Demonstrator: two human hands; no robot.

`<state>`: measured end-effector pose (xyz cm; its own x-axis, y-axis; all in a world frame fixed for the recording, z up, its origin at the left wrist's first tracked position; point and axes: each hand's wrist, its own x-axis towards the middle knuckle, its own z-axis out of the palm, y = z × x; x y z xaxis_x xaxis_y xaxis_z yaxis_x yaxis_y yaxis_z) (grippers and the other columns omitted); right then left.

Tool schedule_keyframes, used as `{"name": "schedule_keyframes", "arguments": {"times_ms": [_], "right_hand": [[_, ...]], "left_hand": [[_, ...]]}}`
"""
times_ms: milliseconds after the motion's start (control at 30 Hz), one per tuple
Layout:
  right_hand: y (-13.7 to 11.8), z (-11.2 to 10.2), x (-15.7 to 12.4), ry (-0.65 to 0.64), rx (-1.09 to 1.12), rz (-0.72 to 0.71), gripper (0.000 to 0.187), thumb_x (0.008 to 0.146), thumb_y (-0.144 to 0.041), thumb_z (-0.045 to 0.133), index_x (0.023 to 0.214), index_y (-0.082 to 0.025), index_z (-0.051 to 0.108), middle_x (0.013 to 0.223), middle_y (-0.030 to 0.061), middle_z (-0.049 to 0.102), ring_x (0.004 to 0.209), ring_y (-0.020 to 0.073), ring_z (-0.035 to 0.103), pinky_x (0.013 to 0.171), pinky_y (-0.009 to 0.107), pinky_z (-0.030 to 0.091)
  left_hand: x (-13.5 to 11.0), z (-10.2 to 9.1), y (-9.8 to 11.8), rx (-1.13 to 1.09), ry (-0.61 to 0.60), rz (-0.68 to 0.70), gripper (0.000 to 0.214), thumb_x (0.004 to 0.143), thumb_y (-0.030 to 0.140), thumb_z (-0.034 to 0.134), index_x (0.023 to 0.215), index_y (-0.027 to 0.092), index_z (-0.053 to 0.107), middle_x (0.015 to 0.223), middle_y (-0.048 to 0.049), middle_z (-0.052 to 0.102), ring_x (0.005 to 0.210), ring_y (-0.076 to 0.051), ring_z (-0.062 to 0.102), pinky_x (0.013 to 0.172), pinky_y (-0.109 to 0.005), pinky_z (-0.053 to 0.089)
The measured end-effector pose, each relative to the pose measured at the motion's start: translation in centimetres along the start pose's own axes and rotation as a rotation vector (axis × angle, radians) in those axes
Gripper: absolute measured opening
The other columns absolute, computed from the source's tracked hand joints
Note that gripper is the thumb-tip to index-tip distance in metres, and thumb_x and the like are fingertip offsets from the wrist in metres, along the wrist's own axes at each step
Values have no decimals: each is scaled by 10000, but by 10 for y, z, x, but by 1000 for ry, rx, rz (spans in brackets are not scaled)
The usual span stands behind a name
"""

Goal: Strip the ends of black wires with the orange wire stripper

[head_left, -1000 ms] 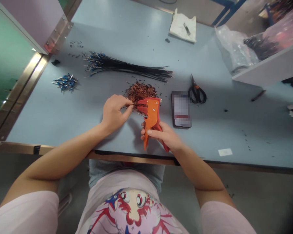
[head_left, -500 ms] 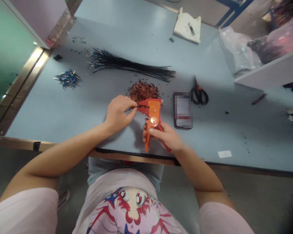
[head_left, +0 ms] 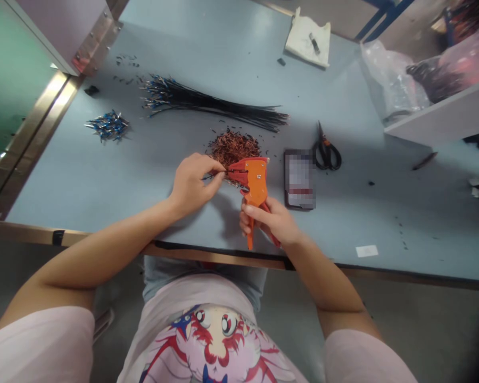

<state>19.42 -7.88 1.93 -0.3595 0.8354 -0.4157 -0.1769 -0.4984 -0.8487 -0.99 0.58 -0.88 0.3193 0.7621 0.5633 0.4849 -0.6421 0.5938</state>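
Note:
My right hand (head_left: 272,222) is closed around the handles of an orange wire stripper (head_left: 254,183), held upright over the blue table (head_left: 143,170). My left hand (head_left: 192,182) pinches a thin black wire (head_left: 219,174) and holds its end in the stripper's jaws. Just behind the tool lies a heap of copper-coloured wire scraps (head_left: 233,147). A long bundle of black wires (head_left: 211,105) with blue-tipped ends lies further back.
A small pile of blue terminals (head_left: 108,125) sits at the left. Right of the stripper lie a phone (head_left: 299,178) and black scissors (head_left: 326,150). A white cloth (head_left: 308,36) is at the back, a plastic bag (head_left: 391,85) and a shelf (head_left: 443,117) at the right.
The stripper has shifted slightly to the right and its handles look squeezed closer together. My left hand still holds the wire in the jaws.

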Motion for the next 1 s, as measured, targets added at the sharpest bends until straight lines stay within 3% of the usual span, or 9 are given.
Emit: {"name": "schedule_keyframes", "arguments": {"times_ms": [200,400,667,1000], "right_hand": [[0,6,4,23,21,60,463,762,-504,819,743,-210,462,561,-89,460,436,73,459,436,249,522],[1,5,6,13,47,77,505,766,-519,805,695,-220,404,495,-122,355,366,44,352,353,194,434],[-2,-5,5,-34,116,72,374,742,-392,835,893,-167,577,637,-36,607,517,114,588,525,295,591],[0,-7,3,-55,173,111,397,729,-373,847,965,-154,616,733,16,689,620,172,691,620,341,616]], "left_hand": [[0,1,-2,10,-88,-38,142,874,223,546,756,214,624,756,-15,684,740,-184,574,736,-339,418],[0,0,-1,-4,-96,-30,132,865,212,554,749,203,616,738,-13,671,722,-175,560,717,-330,401],[0,0,-1,-54,-69,-71,109,865,219,559,791,208,639,772,-9,699,749,-180,589,745,-333,439],[2,-2,-3,-88,-55,-92,82,882,209,613,822,208,669,832,-11,723,822,-185,628,799,-335,471]]}}
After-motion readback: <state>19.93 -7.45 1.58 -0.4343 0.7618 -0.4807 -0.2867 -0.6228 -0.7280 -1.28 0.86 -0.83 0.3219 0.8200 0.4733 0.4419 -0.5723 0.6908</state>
